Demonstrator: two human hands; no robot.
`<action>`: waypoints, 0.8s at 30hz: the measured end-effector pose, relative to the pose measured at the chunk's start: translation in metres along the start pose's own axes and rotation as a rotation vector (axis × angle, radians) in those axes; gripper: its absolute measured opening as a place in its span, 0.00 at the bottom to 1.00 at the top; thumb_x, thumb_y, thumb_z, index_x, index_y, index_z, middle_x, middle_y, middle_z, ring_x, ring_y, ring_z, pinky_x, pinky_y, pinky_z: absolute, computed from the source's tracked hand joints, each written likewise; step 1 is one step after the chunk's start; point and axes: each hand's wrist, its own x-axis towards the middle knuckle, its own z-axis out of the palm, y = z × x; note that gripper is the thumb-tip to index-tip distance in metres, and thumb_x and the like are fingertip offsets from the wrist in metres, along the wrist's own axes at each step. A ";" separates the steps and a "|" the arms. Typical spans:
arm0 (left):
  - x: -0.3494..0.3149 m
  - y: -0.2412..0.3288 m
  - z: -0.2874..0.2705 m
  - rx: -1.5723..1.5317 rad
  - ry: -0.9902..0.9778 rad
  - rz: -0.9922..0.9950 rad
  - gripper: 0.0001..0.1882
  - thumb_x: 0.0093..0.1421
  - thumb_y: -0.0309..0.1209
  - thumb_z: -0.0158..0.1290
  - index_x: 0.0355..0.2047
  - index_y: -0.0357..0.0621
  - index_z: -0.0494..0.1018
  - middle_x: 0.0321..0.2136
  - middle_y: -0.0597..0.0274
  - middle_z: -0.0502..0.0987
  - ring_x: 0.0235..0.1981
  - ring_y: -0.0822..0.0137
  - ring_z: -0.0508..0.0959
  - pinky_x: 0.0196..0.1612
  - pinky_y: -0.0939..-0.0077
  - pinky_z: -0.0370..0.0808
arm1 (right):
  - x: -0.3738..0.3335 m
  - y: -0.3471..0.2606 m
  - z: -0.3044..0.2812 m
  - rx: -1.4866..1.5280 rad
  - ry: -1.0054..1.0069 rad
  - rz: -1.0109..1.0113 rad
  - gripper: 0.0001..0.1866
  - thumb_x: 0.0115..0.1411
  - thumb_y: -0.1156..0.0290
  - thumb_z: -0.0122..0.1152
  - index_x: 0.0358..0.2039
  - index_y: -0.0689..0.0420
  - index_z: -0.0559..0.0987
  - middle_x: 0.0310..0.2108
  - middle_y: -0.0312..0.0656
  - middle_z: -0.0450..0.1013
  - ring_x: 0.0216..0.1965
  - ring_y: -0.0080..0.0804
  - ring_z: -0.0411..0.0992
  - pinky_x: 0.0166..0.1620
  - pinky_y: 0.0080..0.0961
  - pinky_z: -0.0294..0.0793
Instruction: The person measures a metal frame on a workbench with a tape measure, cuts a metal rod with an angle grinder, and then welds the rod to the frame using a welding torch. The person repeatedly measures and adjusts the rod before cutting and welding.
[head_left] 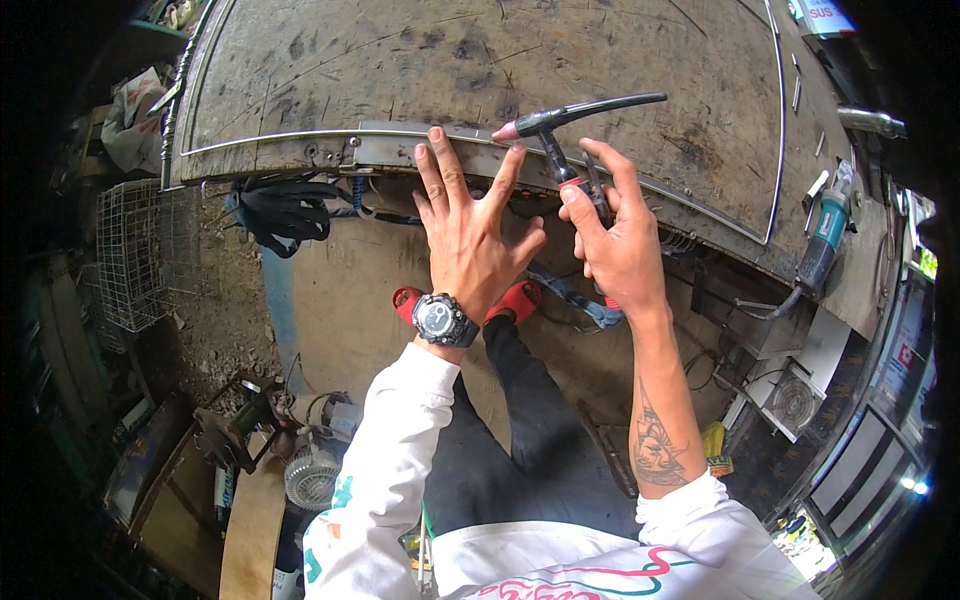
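Note:
My right hand is wrapped round the handle of a TIG welding torch, with the index finger raised along it. The torch's pinkish nozzle points left, its tip close to a thin bright metal rod. That rod lies along the bench's near edge and bends into a large rectangular frame on the wooden top. My left hand is spread, fingers apart, with its fingertips on or just over a flat metal strip at the edge. The left index fingertip is right beside the nozzle. Nothing shows in that hand.
The worn wooden workbench spans the far side. On its right lies a teal angle grinder near short metal pieces. Dark gloves and a blue-wrapped cable hang below its edge. Wire baskets and a fan stand left.

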 end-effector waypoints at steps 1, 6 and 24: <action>0.000 0.000 0.000 -0.002 0.001 0.001 0.57 0.50 0.48 0.73 0.78 0.80 0.56 0.80 0.32 0.31 0.79 0.24 0.35 0.72 0.23 0.54 | 0.000 0.001 0.000 0.010 0.003 -0.007 0.25 0.72 0.64 0.65 0.67 0.51 0.72 0.34 0.41 0.79 0.32 0.23 0.76 0.38 0.28 0.78; 0.000 0.000 0.000 -0.024 0.005 -0.004 0.55 0.51 0.47 0.73 0.78 0.78 0.58 0.80 0.32 0.31 0.79 0.23 0.35 0.73 0.26 0.54 | 0.000 0.001 0.000 0.025 -0.001 -0.016 0.26 0.72 0.64 0.65 0.68 0.51 0.72 0.33 0.39 0.79 0.33 0.23 0.76 0.39 0.28 0.78; 0.021 0.006 0.010 -0.011 0.406 -0.225 0.42 0.61 0.49 0.67 0.69 0.44 0.64 0.68 0.51 0.67 0.69 0.48 0.66 0.70 0.49 0.60 | 0.030 0.037 -0.018 -0.126 0.360 0.019 0.18 0.57 0.71 0.78 0.39 0.60 0.75 0.28 0.41 0.79 0.30 0.32 0.78 0.39 0.34 0.78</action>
